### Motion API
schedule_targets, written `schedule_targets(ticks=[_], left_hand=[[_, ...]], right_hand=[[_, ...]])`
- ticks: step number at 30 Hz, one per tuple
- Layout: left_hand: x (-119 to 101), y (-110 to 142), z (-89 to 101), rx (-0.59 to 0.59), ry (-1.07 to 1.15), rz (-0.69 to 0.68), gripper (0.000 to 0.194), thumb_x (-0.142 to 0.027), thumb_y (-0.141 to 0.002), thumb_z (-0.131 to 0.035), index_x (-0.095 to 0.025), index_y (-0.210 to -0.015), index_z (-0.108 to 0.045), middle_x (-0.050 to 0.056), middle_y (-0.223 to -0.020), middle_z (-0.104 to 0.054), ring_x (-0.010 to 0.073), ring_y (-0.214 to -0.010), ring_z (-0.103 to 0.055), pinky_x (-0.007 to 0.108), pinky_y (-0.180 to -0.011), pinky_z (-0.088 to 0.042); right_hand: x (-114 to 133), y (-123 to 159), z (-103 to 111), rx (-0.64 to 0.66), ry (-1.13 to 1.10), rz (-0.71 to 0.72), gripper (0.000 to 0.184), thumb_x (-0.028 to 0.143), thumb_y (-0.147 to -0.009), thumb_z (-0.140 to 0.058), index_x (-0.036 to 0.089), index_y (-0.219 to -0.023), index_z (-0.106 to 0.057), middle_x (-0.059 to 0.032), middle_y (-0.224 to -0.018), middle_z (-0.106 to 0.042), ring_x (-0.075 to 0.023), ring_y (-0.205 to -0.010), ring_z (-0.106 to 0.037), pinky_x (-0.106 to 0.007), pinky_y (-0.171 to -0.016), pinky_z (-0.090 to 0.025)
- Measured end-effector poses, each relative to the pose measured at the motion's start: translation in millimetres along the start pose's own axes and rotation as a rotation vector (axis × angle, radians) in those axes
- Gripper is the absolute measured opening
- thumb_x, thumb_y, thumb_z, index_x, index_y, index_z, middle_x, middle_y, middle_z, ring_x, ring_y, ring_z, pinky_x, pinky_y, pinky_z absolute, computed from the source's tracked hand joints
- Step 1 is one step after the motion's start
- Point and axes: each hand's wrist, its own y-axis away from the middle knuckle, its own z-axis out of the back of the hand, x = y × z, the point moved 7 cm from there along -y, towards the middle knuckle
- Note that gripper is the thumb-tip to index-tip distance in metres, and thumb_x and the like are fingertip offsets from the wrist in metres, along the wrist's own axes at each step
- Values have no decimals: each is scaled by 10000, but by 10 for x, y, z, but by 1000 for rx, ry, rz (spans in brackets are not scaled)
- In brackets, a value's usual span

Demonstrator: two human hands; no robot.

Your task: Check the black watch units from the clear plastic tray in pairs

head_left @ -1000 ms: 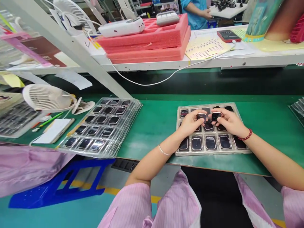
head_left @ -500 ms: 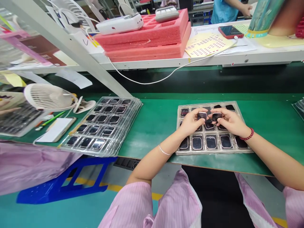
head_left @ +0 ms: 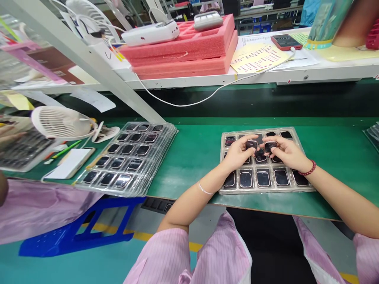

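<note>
A clear plastic tray point(head_left: 268, 191) with rows of dark square smartwatch faces lies on the green bench in front of me. Over its middle, my left hand point(head_left: 238, 153) pinches one smartwatch point(head_left: 251, 145) between thumb and fingers. Beside it my right hand point(head_left: 286, 149) grips a second smartwatch point(head_left: 270, 147), its dark screen turned toward me. The two watches are held a small gap apart. Below them a watch face point(head_left: 263, 178) sits in the front row of the tray. My hands hide part of the middle and back rows.
To the left stands a stack of filled trays point(head_left: 127, 157). Past it are a white fan point(head_left: 63, 121), a white pad point(head_left: 69, 162) and a co-worker's hand point(head_left: 8, 136). A shelf above bears red foam point(head_left: 180, 51) and a phone point(head_left: 286, 42); a white cable point(head_left: 189, 105) droops below it.
Both watches stay in my hands over the tray, their screens now looking darker. At the far left the co-worker's hand has shifted; the person at the back has moved mostly out of view.
</note>
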Motion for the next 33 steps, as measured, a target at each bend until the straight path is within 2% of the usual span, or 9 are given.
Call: schedule_targets(ticks=[2,6,11,16,21,26,31,33], left_hand=[[2,-4,-2,2,6,2,495,-130,-750,-629,-135,-1241,-567,98,-1022,-705,180,-880,-679,266,-750,-537],[-11,-6,-10,11,-16,-17,562,-70,-690,-615,-151,-1243,-557,100,-1125,-683,197,-998,-674,259,-812,-533],[12,-2,-2,6,-63,16,561,-81,-695,-605,-149,-1249,-551,110,-1138,-673,211,-1006,-674,265,-791,-538],[27,-6,4,14,-64,5,563,-79,-696,-613,-154,-1251,-549,106,-1110,-681,218,-1019,-671,278,-807,-541],[37,-7,-1,18,-58,-13,557,-57,-702,-589,-159,-1248,-551,99,-1128,-675,203,-1014,-668,270,-808,-543],[33,1,-3,21,-55,1,548,-59,-717,-589,-156,-1254,-543,100,-1101,-679,206,-1021,-669,258,-791,-541],[17,3,-1,13,-62,10,526,-100,-721,-642,-163,-1237,-560,96,-1092,-684,209,-1010,-674,258,-787,-542],[16,1,-4,14,-66,12,531,-101,-718,-641,-162,-1239,-559,95,-1080,-687,206,-995,-677,262,-786,-545]], right_hand=[[4,-3,-2,-5,-1,1,373,176,-832,-539,181,-1201,-595,-100,-1115,-695,-181,-824,-722,-272,-624,-602],[22,-5,-16,10,-22,20,444,129,-782,-548,199,-1220,-577,-94,-1155,-683,-189,-876,-712,-293,-676,-606],[0,-4,-22,17,-33,-19,384,168,-829,-524,195,-1207,-584,-105,-1155,-685,-198,-850,-721,-310,-667,-604],[19,-3,-16,-1,-30,0,425,145,-788,-547,204,-1207,-581,-104,-1219,-657,-201,-881,-714,-320,-696,-607],[-21,-3,-17,13,-27,-32,398,159,-818,-530,199,-1210,-586,-103,-1153,-686,-209,-862,-721,-311,-655,-599],[7,-10,-13,9,-43,1,457,131,-766,-555,211,-1215,-581,-96,-1210,-661,-220,-955,-706,-341,-765,-603],[-36,-13,-12,10,-48,-47,386,169,-814,-530,192,-1195,-586,-108,-1126,-695,-209,-838,-717,-317,-639,-598],[-33,-16,-11,10,-50,-36,412,151,-801,-531,194,-1207,-582,-109,-1146,-687,-204,-839,-714,-317,-648,-597]])
